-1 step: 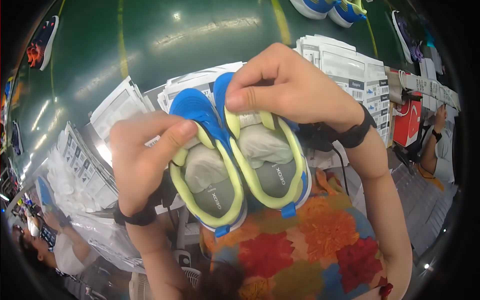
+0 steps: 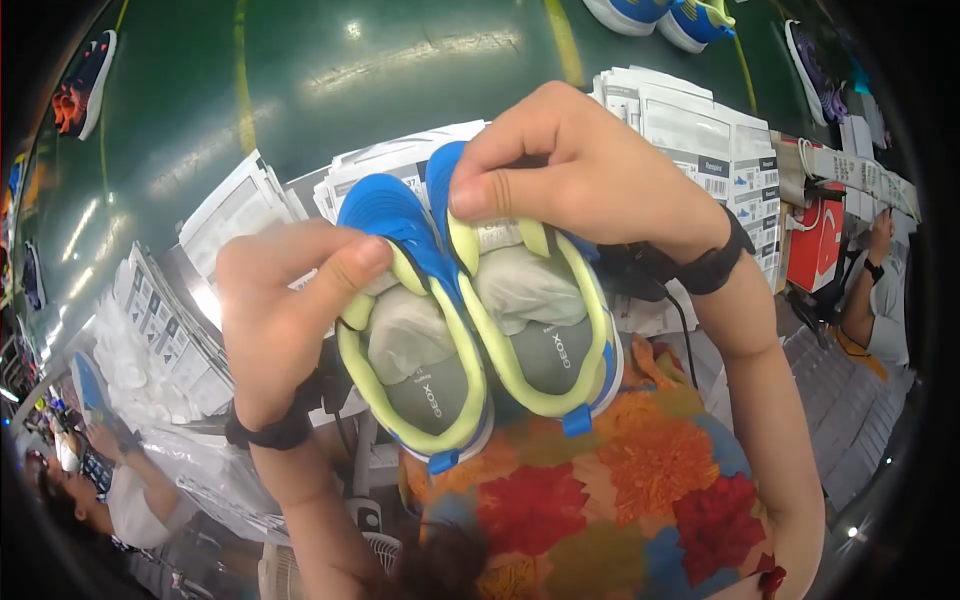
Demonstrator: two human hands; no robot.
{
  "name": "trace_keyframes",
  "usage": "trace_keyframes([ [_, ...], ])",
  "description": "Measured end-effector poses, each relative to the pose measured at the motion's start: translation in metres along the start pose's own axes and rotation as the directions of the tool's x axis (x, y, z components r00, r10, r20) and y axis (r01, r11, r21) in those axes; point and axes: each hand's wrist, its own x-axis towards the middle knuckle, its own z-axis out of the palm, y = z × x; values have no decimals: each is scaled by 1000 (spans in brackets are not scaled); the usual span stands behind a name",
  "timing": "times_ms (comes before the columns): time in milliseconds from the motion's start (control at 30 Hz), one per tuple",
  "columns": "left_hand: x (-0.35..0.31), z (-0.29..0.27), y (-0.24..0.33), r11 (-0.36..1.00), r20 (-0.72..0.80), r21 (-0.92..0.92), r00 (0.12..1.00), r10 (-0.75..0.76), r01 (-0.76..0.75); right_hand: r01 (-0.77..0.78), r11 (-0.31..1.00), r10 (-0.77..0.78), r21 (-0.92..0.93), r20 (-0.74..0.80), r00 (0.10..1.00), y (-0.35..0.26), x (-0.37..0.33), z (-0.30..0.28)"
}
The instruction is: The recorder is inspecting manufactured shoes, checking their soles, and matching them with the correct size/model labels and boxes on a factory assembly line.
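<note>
A pair of blue and lime-yellow sneakers sits side by side in front of me, heels toward my body. My left hand [image 2: 275, 310] pinches the tongue of the left sneaker [image 2: 474, 398] between thumb and fingers. In the same way, my right hand [image 2: 570, 165] grips the tongue of the right sneaker [image 2: 601, 335]. Inside the left one, a pale paper wad [image 2: 408, 337] fills the front; another paper wad [image 2: 530, 292] fills the right one. Grey insoles show at both heels. My hands partly cover the tongues.
Stacks of printed sheets [image 2: 690, 135] surround the sneakers, with more sheets [image 2: 165, 330] at left. Beyond runs a green surface [image 2: 400, 50] with yellow lines, carrying other shoes [image 2: 85, 90]. A red box [image 2: 815, 245] stands at right. Co-workers are at both sides. Patterned cloth [image 2: 600, 480] covers my lap.
</note>
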Motion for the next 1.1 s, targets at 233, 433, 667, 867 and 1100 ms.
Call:
trace_keyframes([
  [233, -23, 25, -6, 790, -203, 510, 845, 495, -340, 553, 558, -782, -619, -168, 601, 22, -28, 24],
  [433, -48, 51, -45, 703, -81, 631, 873, 480, -328, 332, 709, -542, -622, -179, 821, 47, -74, 32],
  [667, -37, 58, -28, 862, -141, 499, 972, 185, -92, 101, 758, -279, -645, -180, 943, 55, -71, 32],
  [867, -36, 49, 7, 844, -113, 510, 959, 258, -167, 216, 823, -396, -525, -258, 881, 23, -69, 19],
  [1100, -60, 42, 49, 843, -162, 513, 946, 281, -162, 206, 805, -399, -556, -250, 882, -15, -96, 9],
])
